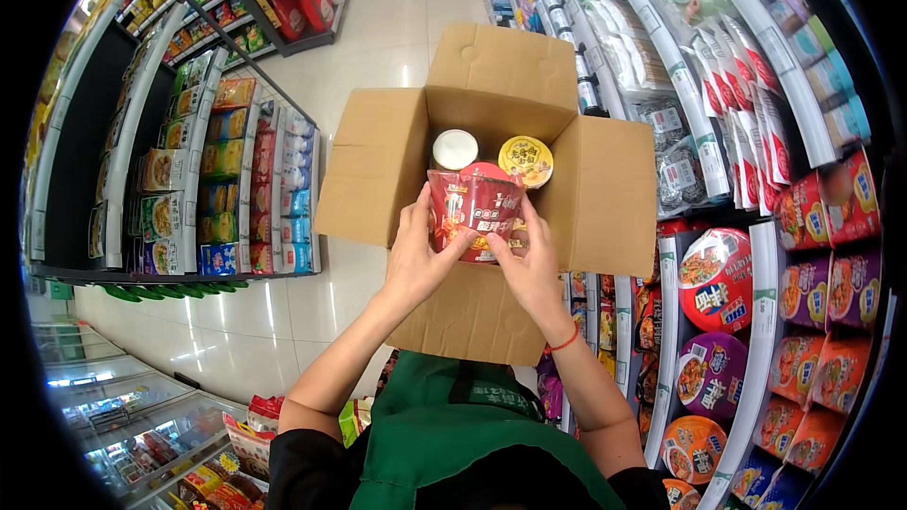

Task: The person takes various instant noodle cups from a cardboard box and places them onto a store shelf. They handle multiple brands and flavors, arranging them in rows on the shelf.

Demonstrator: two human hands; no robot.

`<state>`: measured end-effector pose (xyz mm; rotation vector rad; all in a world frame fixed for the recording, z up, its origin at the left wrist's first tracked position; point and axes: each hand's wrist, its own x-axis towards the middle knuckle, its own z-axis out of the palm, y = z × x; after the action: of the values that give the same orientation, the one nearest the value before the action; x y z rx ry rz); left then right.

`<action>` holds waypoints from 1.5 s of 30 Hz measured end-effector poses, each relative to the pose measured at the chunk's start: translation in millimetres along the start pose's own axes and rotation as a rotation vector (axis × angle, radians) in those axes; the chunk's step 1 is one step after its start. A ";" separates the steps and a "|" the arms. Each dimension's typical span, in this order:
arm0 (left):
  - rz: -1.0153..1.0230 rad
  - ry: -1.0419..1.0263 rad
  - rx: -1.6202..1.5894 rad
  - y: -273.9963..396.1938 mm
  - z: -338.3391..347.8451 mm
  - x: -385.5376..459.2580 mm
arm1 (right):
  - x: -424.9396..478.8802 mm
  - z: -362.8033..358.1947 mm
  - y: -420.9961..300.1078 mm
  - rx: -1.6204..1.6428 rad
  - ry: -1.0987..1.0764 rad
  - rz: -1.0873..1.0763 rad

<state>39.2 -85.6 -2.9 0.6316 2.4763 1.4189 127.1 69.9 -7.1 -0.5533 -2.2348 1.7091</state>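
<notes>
Both my hands hold a red plastic-wrapped instant noodle package (473, 216) above the near part of an open cardboard box (496, 103). My left hand (423, 244) grips its left side and my right hand (523, 255) its right side, with both thumbs on the front. Behind the package, inside the box, are a tub with a white lid (455, 149) and a noodle cup with a yellow lid (526, 161). A round red lid or cup top shows just over the package's upper edge. The package hides the box's near inside and part of its contents.
Packaged-food shelves (248, 177) stand at the left. On the right, shelves hold large round noodle bowls (716, 280), noodle packs and household goods. The box's flaps (613, 195) spread outward. A tiled floor (382, 7) runs between the shelves; a glass-topped case (120, 411) is at lower left.
</notes>
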 end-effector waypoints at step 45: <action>-0.389 -0.558 0.729 -155.9 84.0 65.8 | 62.6 63.4 201.0 -0.204 -0.531 0.590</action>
<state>-26.1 -59.5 -178.3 0.5188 2.3972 0.1352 70.6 90.1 -218.7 -0.9807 -2.8430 2.1074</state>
